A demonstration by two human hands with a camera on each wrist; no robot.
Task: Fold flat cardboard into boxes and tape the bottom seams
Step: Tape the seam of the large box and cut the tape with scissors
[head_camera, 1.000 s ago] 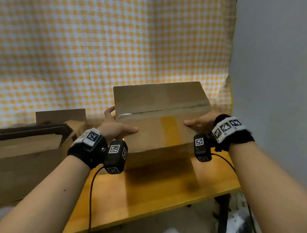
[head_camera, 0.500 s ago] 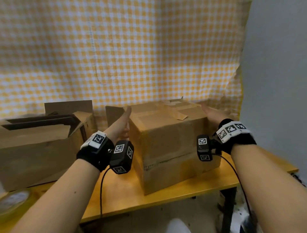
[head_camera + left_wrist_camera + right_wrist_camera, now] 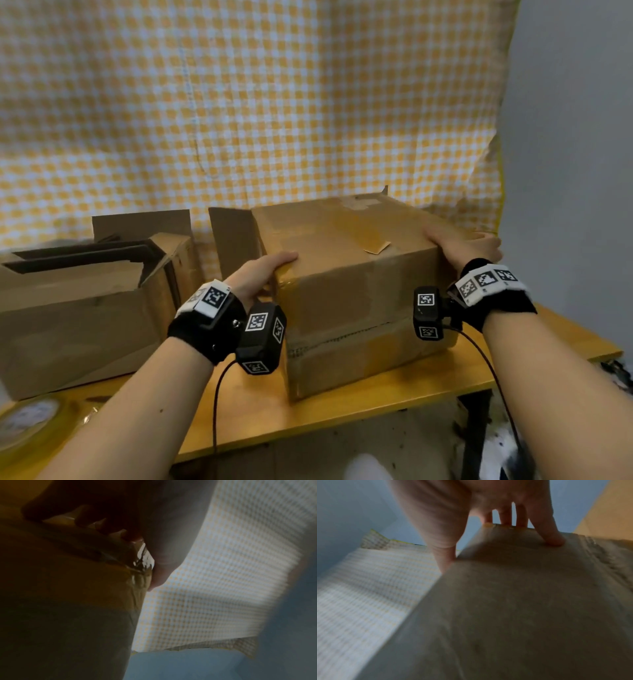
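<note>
Fingers of the left hand [image 3: 265, 270] lie flat and nearly straight along the upper left edge of the cardboard box [image 3: 346, 291], thumb on top, pressing rather than curling round anything; the right hand [image 3: 462, 245] is spread over the far right top corner, its fingertips [image 3: 553, 540] bearing on the cardboard and wrapping loosely over the edge. Between the two palms sits the box, resting on the wooden table [image 3: 359, 401] with its near corner turned toward the person, so its long axis runs from near left to far right and the left hand is the nearer one. Any next turn or shift would likely pivot on that near corner. Its top face is closed and crossed by glossy brown tape [image 3: 356, 229], one short end of which [image 3: 376, 247] curls up loose; the front face shows a rough horizontal crease. One flap [image 3: 233, 240] stands up behind the left hand. Whether the seam is fully pressed down cannot be told.
</note>
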